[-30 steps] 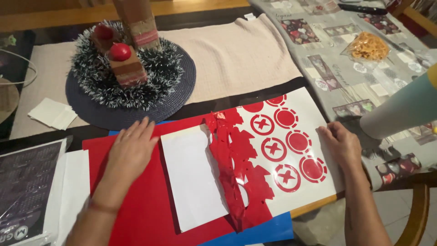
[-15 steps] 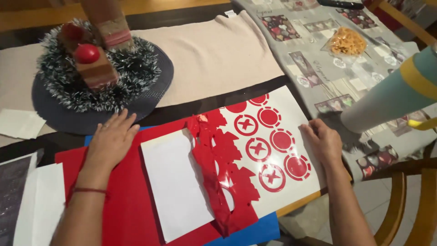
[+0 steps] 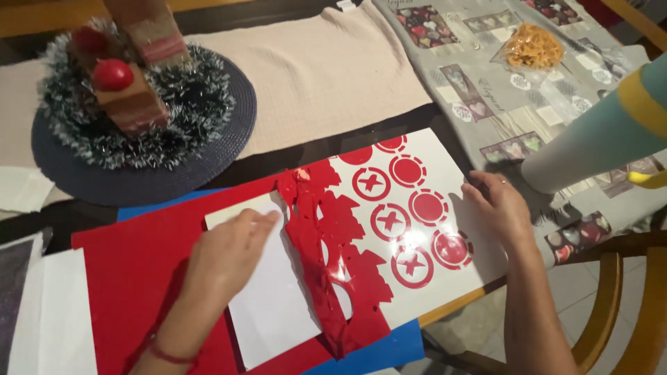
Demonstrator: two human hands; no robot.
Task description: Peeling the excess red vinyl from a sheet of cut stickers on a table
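My left hand [image 3: 226, 253] lies flat on a white sheet [image 3: 274, 305] that rests on a large red sheet [image 3: 132, 278]. Beside it runs a crumpled strip of peeled red film [image 3: 333, 257] with cut-out holes. To its right a white backing sheet [image 3: 424, 208] carries several red round stickers, some with crosses. My right hand [image 3: 499, 208] presses on that sheet's right edge, fingers bent, holding nothing. A blue sheet [image 3: 382, 347] shows under the red one.
A dark round mat [image 3: 146, 180] with tinsel and a red-ball decoration [image 3: 114, 76] stands at the back left. A beige runner [image 3: 326, 69] crosses the table. A patterned grey cloth [image 3: 500, 90] with a bag of orange snacks [image 3: 531, 47] lies right. Wooden chair [image 3: 611, 312] below right.
My left hand has slid from the red sheet's upper edge onto the white sheet. My right hand stays on the sticker sheet's right edge. The camera view has shifted.
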